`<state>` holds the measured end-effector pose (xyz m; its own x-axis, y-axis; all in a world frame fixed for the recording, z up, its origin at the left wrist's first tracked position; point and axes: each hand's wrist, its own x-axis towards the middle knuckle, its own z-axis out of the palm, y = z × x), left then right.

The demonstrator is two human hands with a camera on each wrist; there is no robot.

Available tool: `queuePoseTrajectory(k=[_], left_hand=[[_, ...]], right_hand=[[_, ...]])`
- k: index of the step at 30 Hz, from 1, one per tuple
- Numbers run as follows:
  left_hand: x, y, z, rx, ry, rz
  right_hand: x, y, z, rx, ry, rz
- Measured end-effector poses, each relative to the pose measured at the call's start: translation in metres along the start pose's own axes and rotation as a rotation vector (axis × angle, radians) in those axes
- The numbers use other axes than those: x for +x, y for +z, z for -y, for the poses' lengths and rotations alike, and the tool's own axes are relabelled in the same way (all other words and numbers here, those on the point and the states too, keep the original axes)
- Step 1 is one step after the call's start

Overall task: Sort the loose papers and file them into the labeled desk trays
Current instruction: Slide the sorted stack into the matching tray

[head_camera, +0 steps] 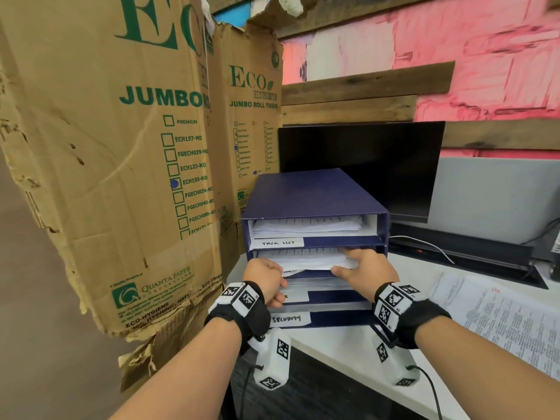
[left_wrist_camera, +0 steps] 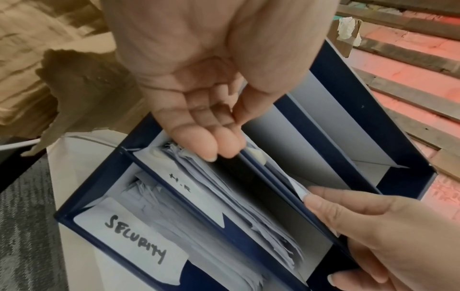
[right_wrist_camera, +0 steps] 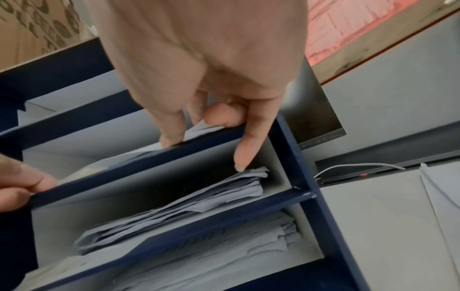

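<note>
A dark blue stacked tray organiser (head_camera: 315, 192) stands at the desk's left end, with labels TASK LIST (head_camera: 278, 243) and SECURITY (head_camera: 291, 319). Both hands are at its second tray. My right hand (head_camera: 345, 262) grips the front of the white paper stack (head_camera: 303, 257) in that tray, fingers on top and thumb underneath. My left hand (head_camera: 278, 286) curls over the tray's front edge at the left, covering its label. In the right wrist view the right hand (right_wrist_camera: 206, 137) has its fingers behind the blue lip. The lower trays hold paper piles (right_wrist_camera: 199, 196).
Loose printed sheets (head_camera: 500, 316) lie on the white desk to the right. A black monitor (head_camera: 363, 165) stands behind the organiser, with a cable beside it. Tall torn cardboard boxes (head_camera: 106, 147) crowd the left side. The desk's front edge runs just below my wrists.
</note>
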<state>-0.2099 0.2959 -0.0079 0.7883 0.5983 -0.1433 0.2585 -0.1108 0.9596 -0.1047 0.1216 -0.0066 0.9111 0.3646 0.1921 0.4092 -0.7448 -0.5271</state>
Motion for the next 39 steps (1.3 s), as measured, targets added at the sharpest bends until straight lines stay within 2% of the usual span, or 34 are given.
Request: queuePoseTrajectory(k=[6, 11, 15, 20, 26, 33, 39], left_hand=[[0.003, -0.002, -0.001, 0.020, -0.030, -0.023], [0.009, -0.005, 0.003, 0.104, -0.019, 0.002], [0.009, -0.003, -0.001, 0.142, 0.011, -0.001], [0.006, 0.002, -0.001, 0.217, 0.088, -0.076], [0.004, -0.004, -0.004, 0.332, 0.117, -0.048], [-0.004, 0.009, -0.001, 0.565, 0.153, 0.095], [-0.018, 0.013, -0.001, 0.791, 0.200, 0.146]], right_hand=[[0.008, 0.003, 0.010, -0.030, 0.050, -0.039], [0.008, 0.005, 0.009, -0.060, 0.016, -0.030], [0.004, 0.002, 0.005, -0.129, -0.049, -0.030], [0.008, 0.004, 0.007, -0.160, -0.061, -0.053], [0.012, 0.009, 0.007, -0.256, -0.084, -0.037], [-0.002, -0.007, -0.017, -0.075, -0.133, 0.034], [-0.019, -0.016, -0.043, -0.249, -0.202, 0.257]])
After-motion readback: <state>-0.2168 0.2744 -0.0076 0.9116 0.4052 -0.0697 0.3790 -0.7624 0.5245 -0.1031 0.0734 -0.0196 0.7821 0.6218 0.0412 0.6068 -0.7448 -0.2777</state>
